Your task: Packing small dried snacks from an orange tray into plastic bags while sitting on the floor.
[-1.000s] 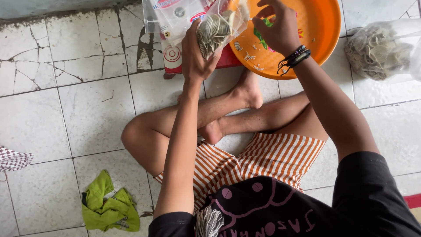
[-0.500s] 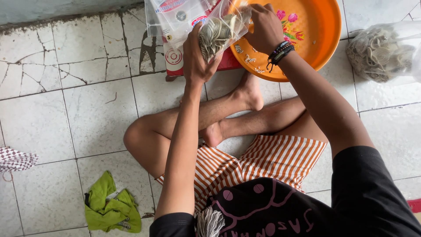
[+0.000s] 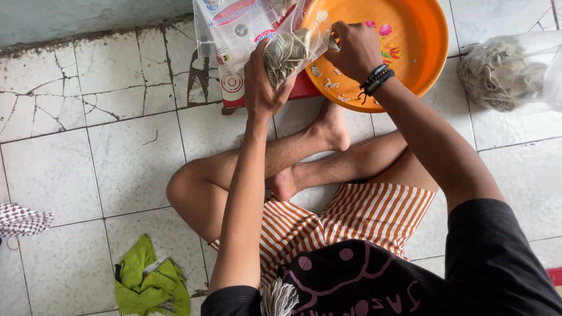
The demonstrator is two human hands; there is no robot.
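As the person sits cross-legged on the tiled floor (image 3: 58, 169), both hands work at one small bag.

Left hand (image 3: 263, 88): closed around the small clear bag (image 3: 290, 52), gripping it from below, raised in front of the basin rim.
Right hand (image 3: 351, 47): fingers pinched at the bag's mouth; what they pinch cannot be told.
Bag contents: a dense wad of thin pale loops, like rubber bands.
Progress: judged from fill, this bag looks nearly packed; loose loops lying in the orange basin (image 3: 427, 58) remain to be bagged.
Basin: round, smooth plastic, shallow, with small coloured bits inside.
Reserve stock: a larger clear bag (image 3: 503, 73) of the same loops, well apart to the right.
Empty packaging: flat printed clear bags (image 3: 234, 29) beside the basin.
Floor: white, cracked, glossy squares.
Cloth: crumpled green rag (image 3: 149, 284) near the knee.
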